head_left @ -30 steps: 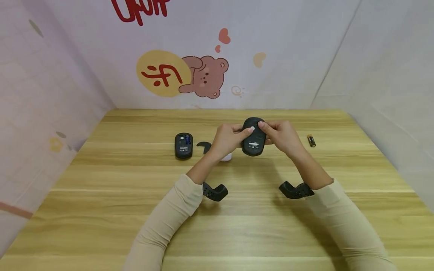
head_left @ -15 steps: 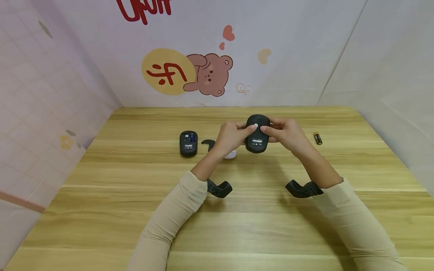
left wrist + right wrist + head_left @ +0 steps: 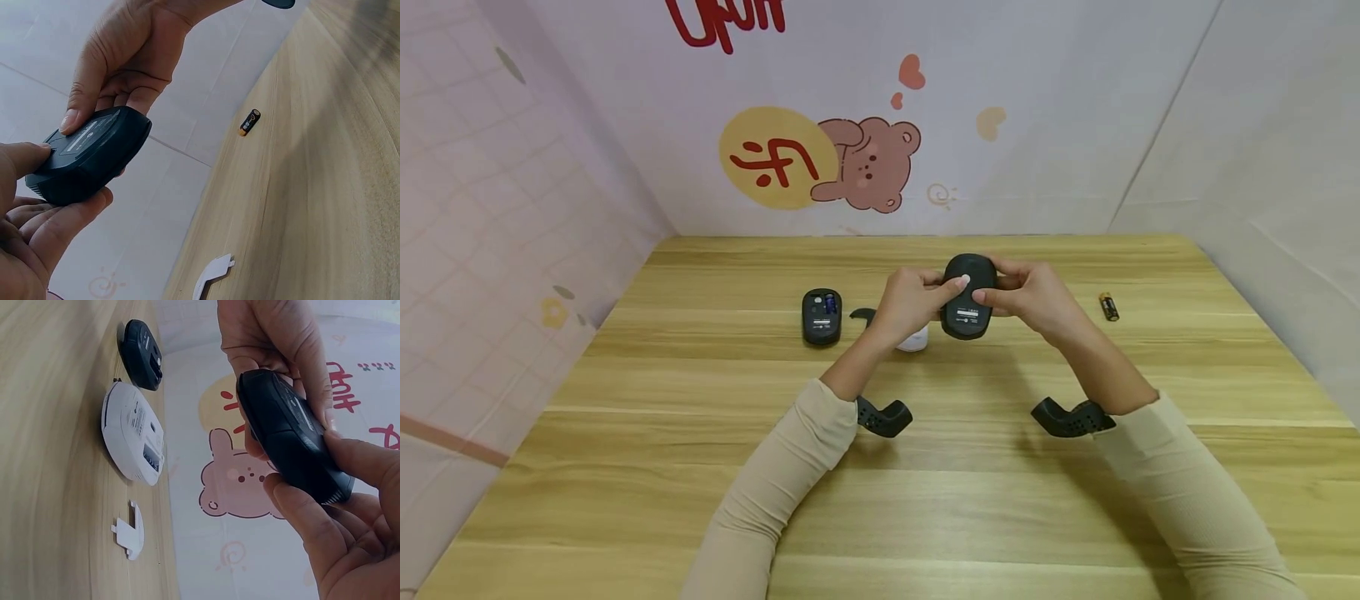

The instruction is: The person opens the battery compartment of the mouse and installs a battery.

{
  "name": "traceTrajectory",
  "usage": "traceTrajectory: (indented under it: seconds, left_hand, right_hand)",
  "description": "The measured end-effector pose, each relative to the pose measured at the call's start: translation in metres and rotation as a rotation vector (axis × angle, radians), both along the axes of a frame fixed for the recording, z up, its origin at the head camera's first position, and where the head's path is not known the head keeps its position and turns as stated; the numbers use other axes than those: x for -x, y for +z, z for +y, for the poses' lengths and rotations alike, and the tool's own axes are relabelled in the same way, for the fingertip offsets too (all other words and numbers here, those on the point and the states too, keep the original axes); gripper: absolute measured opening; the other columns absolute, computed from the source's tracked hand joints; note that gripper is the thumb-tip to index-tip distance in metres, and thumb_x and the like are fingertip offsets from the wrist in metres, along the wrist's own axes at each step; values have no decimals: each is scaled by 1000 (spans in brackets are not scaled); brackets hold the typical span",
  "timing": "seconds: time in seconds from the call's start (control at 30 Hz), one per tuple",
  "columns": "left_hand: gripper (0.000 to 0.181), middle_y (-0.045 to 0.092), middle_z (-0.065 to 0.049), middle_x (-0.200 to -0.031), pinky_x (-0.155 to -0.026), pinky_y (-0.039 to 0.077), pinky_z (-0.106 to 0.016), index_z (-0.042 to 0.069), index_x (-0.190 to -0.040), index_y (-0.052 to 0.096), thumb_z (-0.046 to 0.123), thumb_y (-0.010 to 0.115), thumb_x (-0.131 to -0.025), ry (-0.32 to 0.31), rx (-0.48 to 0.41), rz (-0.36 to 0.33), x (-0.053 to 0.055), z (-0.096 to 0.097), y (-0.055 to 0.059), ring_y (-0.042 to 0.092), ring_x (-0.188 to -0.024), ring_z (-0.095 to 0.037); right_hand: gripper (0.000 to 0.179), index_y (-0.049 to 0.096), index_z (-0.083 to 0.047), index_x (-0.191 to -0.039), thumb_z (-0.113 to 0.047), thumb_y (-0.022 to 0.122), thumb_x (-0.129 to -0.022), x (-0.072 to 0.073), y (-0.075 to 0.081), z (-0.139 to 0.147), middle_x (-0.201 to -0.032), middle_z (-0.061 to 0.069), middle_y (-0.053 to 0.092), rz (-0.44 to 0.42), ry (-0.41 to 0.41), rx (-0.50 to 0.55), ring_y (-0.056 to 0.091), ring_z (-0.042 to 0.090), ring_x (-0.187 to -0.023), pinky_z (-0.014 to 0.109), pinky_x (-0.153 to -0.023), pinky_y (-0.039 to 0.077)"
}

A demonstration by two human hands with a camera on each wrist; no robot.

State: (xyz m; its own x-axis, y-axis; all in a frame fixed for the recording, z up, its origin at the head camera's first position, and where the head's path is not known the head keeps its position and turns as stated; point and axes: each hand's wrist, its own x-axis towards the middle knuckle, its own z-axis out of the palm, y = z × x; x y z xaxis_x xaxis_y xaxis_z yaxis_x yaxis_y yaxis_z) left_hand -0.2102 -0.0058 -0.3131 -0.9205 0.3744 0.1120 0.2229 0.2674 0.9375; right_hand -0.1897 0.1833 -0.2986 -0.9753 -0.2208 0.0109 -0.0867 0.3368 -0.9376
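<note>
A black computer mouse (image 3: 967, 322) is held up above the table, its underside with the label facing the head camera. My left hand (image 3: 904, 307) grips its left side, thumb on the underside beside a white spot. From the other side my right hand (image 3: 1039, 302) grips it too, thumb pressing the underside and fingers behind. In the left wrist view the held mouse (image 3: 90, 156) sits between both hands, over the table's far edge. The top of its shell is mostly hidden by fingers.
Left on the table (image 3: 880, 517) lies a second black mouse (image 3: 822, 331), its compartment uncovered with a blue battery (image 3: 831, 305) inside. Beside it is a dark curved cover (image 3: 863, 314). A white mouse (image 3: 128, 422), uncovered, and a white cover (image 3: 131, 534) lie nearby. A loose battery (image 3: 1108, 307) rests right.
My right thumb has slid down the mouse's underside, from near its top to about the middle. Both hands keep hold of the mouse. The head view has shifted slightly.
</note>
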Motion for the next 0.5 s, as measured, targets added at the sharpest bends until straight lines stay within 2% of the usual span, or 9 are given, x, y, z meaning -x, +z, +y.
traceTrajectory:
  seconds: [0.2, 0.5]
  left_hand:
    - [36, 69, -8, -86, -61, 54, -24, -1, -107, 68, 30, 62, -90, -13, -19, -9, 0, 2, -1, 67, -69, -13]
    - [37, 69, -9, -86, -62, 55, -25, -1, -110, 66, 30, 61, -90, -30, -38, -16, 2, 3, -1, 67, -69, -14]
  right_hand:
    - [59, 37, 2, -138, -8, 65, -87, 0, 2, 1, -120, 28, 53, 10, -1, -26, 65, 6, -83, 27, -73, 54]
    - [56, 39, 5, -136, -9, 64, -88, 0, 3, 1, -121, 28, 53, 16, -15, -42, 65, 7, -83, 26, -73, 54]
